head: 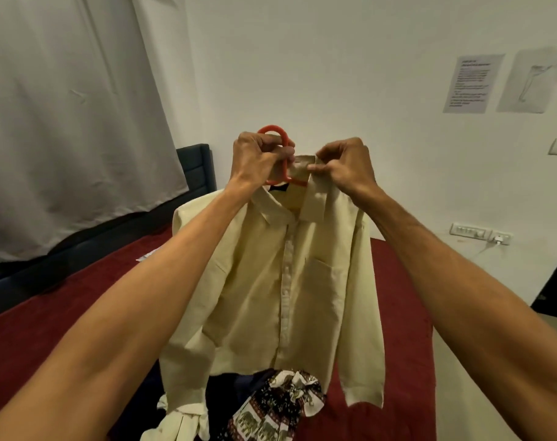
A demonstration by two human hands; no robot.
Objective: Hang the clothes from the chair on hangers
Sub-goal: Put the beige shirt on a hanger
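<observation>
The cream shirt hangs upright over the red bed, collar at 12 o'clock, hem at 6, buttoned front facing the person. The left hand curls round the orange hanger at its neck. The right hand pinches the collar. A patterned cloth lies at 6 o'clock.

Left hand and right hand raised, fingers curled.
</observation>
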